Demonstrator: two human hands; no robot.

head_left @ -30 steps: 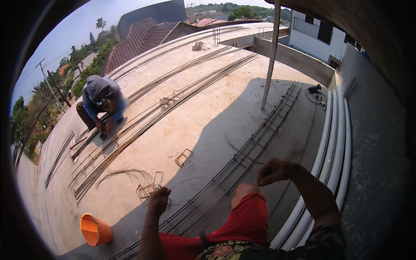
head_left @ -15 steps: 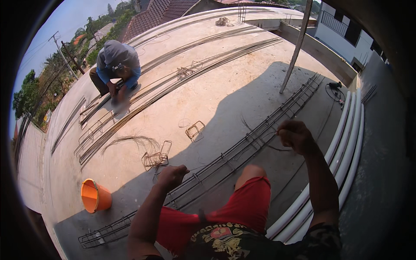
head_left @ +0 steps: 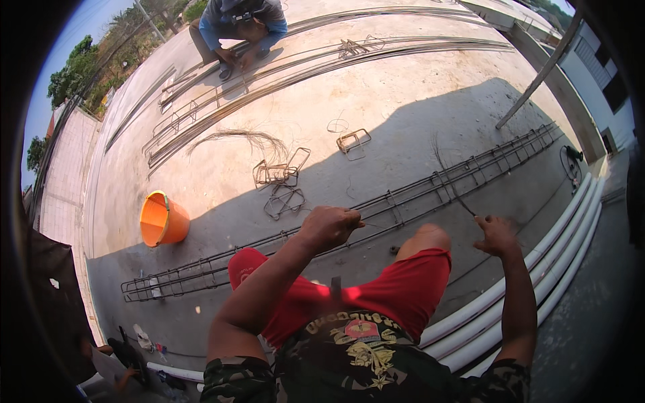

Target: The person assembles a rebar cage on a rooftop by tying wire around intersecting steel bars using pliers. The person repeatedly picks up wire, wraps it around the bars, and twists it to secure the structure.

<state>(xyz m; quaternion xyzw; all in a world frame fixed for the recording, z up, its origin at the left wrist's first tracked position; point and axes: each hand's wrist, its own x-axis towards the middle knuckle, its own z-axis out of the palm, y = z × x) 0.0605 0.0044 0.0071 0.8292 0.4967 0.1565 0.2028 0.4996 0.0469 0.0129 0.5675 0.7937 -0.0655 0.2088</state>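
A long rebar cage (head_left: 391,209) of thin bars and square stirrups lies across the shaded concrete in front of my knees. Over its near side, my left hand (head_left: 330,227) is closed, with a thin wire (head_left: 366,225) poking out past its fingers. My right hand (head_left: 498,235) is open, thumb and forefinger apart, at the near end of a dark bundle of tie wire (head_left: 458,195). That bundle lies across the cage, its far end fanned out. Whether the fingertips touch it I cannot tell.
Bent stirrups (head_left: 275,174) and an orange bucket (head_left: 164,220) sit beyond the cage. White pipes (head_left: 524,275) lie at my right, with a dark power tool (head_left: 573,154) past them. Another person (head_left: 238,30) squats by long bars (head_left: 322,64); a post (head_left: 537,74) leans far right.
The view has turned and tipped downward. My right hand has gone from closed above the cage to open beside the wire bundle's end. My left hand stays closed, farther right along the cage.
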